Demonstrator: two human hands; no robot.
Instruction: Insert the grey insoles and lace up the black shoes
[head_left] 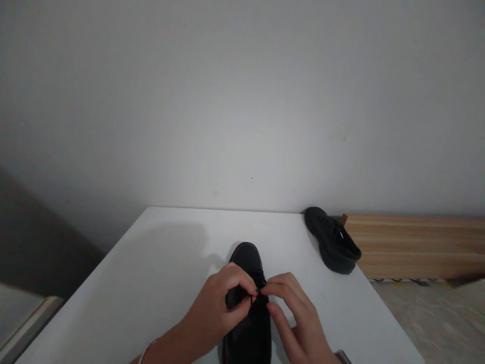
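Note:
A black lace-up shoe (247,333) stands on the white table, its toe pointing away from me. Above its lacing, my left hand (217,303) is closed, thumb and index finger pinching the black shoelace (251,301). On the shoe's other side, my right hand (295,318) has its index fingertip at the lace, close to the left fingertips. Its thumb rests lower by the shoe's side, with a gap between thumb and index finger. Dark lace against dark shoe hides how the strands cross.
A second black shoe (333,241) sits at the table's far right corner, heel near the right edge. The white table (151,273) meets a plain wall (242,126). Beyond its right side are a wood-grain panel (417,247) and a patterned floor (432,313).

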